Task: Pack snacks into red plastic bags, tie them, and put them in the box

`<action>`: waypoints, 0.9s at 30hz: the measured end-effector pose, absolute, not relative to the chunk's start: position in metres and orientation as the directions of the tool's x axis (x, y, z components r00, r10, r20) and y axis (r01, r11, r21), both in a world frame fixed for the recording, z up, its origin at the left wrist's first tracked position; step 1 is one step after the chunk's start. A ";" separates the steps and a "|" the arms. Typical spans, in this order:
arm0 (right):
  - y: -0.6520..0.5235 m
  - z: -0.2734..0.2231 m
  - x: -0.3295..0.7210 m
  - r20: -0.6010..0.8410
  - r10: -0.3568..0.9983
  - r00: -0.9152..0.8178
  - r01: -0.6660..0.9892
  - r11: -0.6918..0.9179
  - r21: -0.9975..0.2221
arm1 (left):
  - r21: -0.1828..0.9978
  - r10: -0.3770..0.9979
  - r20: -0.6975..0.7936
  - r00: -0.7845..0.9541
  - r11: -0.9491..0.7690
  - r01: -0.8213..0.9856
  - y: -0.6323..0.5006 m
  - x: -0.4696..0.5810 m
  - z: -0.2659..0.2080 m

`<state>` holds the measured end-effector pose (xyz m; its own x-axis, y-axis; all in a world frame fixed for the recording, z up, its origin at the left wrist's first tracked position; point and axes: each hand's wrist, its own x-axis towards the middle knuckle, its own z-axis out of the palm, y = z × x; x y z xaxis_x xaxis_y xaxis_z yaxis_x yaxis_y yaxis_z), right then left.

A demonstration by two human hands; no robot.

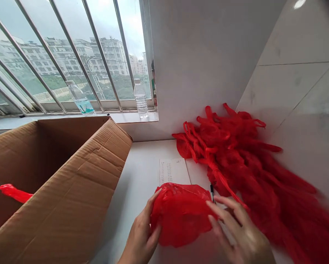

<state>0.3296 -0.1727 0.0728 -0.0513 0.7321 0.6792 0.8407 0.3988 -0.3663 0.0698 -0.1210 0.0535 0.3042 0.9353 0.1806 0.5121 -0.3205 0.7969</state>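
A crumpled red plastic bag [182, 216] is in front of me above the white table. My left hand [144, 225] grips its left side, with the thumb at the front and the fingers along the edge. My right hand [236, 223] is at the bag's right edge, its fingers apart and slightly blurred. Whether its fingertips press on the bag I cannot tell. Behind the bag lies a sheet of paper [174, 170] with handwritten columns, partly covered by it. A black pen [211, 189] shows just beyond my right fingers.
A large open cardboard box [79, 183] stands at the left, with a red plastic end [14, 192] showing in it. A big heap of red plastic bags [236, 146] lies against the right wall. Two bottles, one labelled [83, 102] and one plain [141, 101], stand on the windowsill.
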 end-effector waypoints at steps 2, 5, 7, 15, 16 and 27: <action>-0.165 0.079 0.298 0.735 0.645 -0.210 0.688 0.631 -0.358 | 0.909 0.950 0.156 0.270 -0.245 0.338 -0.130 0.069 0.058; -0.146 0.071 0.264 0.607 0.719 -0.338 0.764 0.586 -0.269 | 1.000 0.996 0.031 0.086 -0.030 -0.007 -0.138 0.067 0.063; -0.136 0.060 0.262 0.522 0.819 -0.239 0.915 0.369 -0.161 | 0.979 0.993 -0.079 -0.088 0.060 -0.195 -0.141 0.061 0.064; -0.158 0.078 0.317 0.550 0.797 -0.250 0.898 0.404 -0.176 | 0.880 0.898 0.384 -0.216 -0.286 0.379 -0.157 0.055 0.069; -0.160 0.088 0.313 0.591 0.750 -0.297 0.817 0.519 -0.249 | 0.792 0.850 0.499 -0.169 -0.367 0.488 -0.159 0.057 0.074; -0.112 0.077 0.254 0.044 0.974 -0.220 0.966 0.224 -0.131 | 0.068 0.908 -0.232 0.349 -0.343 0.937 -0.128 0.078 0.093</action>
<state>0.2538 -0.1119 0.0774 -0.2202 0.9745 0.0439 0.9657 0.2241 -0.1309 0.0780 -0.1277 0.0928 0.3488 0.9079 -0.2323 0.9370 -0.3425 0.0681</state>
